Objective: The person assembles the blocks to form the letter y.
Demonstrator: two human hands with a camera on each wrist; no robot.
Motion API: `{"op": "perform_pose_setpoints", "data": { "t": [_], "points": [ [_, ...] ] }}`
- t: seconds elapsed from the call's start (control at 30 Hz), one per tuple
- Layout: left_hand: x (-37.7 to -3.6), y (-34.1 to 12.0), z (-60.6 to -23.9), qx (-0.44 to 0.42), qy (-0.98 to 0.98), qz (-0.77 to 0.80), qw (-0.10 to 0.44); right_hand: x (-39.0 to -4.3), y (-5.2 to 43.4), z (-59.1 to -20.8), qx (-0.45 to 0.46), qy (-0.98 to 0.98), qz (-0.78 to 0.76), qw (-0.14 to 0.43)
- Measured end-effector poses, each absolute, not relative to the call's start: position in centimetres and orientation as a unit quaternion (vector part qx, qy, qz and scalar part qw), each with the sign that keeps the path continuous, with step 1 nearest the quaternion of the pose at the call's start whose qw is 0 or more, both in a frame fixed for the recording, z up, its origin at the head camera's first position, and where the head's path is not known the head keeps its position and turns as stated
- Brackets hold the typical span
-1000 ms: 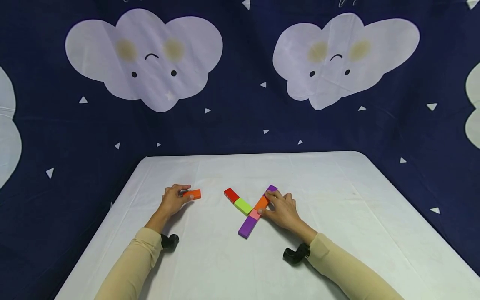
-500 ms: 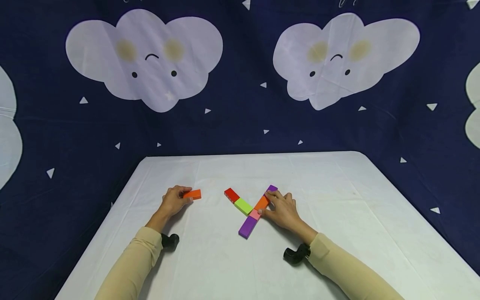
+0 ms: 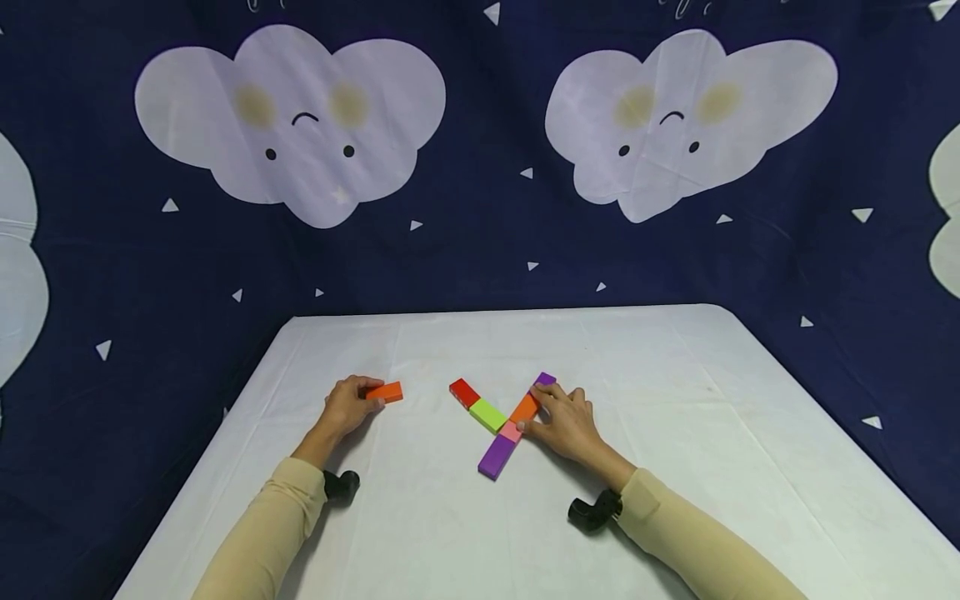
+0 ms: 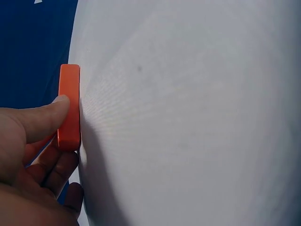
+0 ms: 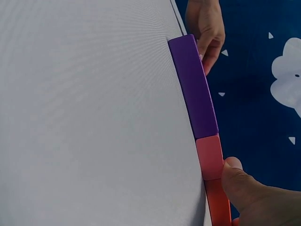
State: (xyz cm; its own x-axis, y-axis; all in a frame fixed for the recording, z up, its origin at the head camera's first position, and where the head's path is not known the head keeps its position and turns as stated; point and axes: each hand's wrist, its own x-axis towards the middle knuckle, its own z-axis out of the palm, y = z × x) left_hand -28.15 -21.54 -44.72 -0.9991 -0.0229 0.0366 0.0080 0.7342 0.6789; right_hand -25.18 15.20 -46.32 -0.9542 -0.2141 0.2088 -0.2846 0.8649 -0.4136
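On the left of the white table my left hand (image 3: 347, 407) pinches a loose orange block (image 3: 387, 392) between thumb and fingers; the left wrist view shows the thumb (image 4: 60, 106) on its face. My right hand (image 3: 567, 423) holds a second orange block (image 3: 523, 408) in a Y-shaped layout of flat blocks, thumb near its joint with a small pink block (image 5: 209, 157) and index finger near its far end. A purple block (image 3: 545, 378) lies beyond it, another purple block (image 3: 497, 457) nearest me. A green block (image 3: 488, 415) and a red block (image 3: 464, 393) form the left branch.
The white cloth-covered table (image 3: 420, 525) reaches back to a dark blue curtain (image 3: 480, 275) printed with clouds and triangles. A black wrist camera (image 3: 341, 487) sits under the left cuff, and another black camera (image 3: 592, 511) under the right.
The left fingers have shifted slightly on the loose orange block. The head view has tilted a little. The right hand and the laid-out blocks stay in place.
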Motion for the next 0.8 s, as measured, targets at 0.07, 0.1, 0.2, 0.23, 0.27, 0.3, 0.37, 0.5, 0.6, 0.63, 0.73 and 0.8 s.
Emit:
{"op": "perform_pose_setpoints", "data": {
  "t": [0.07,0.1,0.2,0.23,0.27,0.3,0.37,0.5,0.6,0.63,0.73,0.8],
  "points": [
    [-28.1,-21.5,-44.7,0.012,-0.928,-0.372,0.021,-25.2,15.2,-46.3,0.13,-0.962,0.226,0.079],
    [-28.1,-21.5,-44.7,0.015,-0.926,-0.376,0.021,-25.2,15.2,-46.3,0.13,-0.962,0.226,0.079],
    [-27.8,-21.2,-44.6,0.022,-0.922,-0.385,0.019,-25.2,15.2,-46.2,0.131,-0.962,0.227,0.079],
    [-27.7,-21.1,-44.5,0.024,-0.921,-0.388,0.018,-25.2,15.2,-46.2,0.131,-0.962,0.227,0.079],
    [-27.6,-21.0,-44.4,0.026,-0.92,-0.392,0.017,-25.2,15.2,-46.2,0.131,-0.962,0.227,0.079],
    [-27.5,-20.8,-44.3,0.028,-0.918,-0.395,0.016,-25.2,15.2,-46.2,0.132,-0.962,0.227,0.079],
    [-27.2,-20.5,-44.1,0.034,-0.914,-0.405,0.013,-25.2,15.2,-46.2,0.132,-0.962,0.227,0.079],
    [-26.4,-19.9,-43.5,0.043,-0.898,-0.438,0.01,-25.4,15.2,-46.3,0.132,-0.962,0.226,0.081],
    [-25.7,-19.4,-43.1,0.041,-0.892,-0.451,0.013,-25.4,15.2,-46.3,0.132,-0.962,0.227,0.081],
    [-25.5,-19.2,-43.0,0.039,-0.892,-0.451,0.014,-25.4,15.2,-46.3,0.132,-0.961,0.227,0.08],
    [-24.7,-18.5,-42.8,0.037,-0.89,-0.454,0.019,-25.3,15.2,-46.4,0.131,-0.961,0.228,0.08],
    [-24.1,-18.0,-42.8,0.037,-0.887,-0.459,0.022,-25.3,15.2,-46.4,0.13,-0.962,0.229,0.079]
  ]
}}
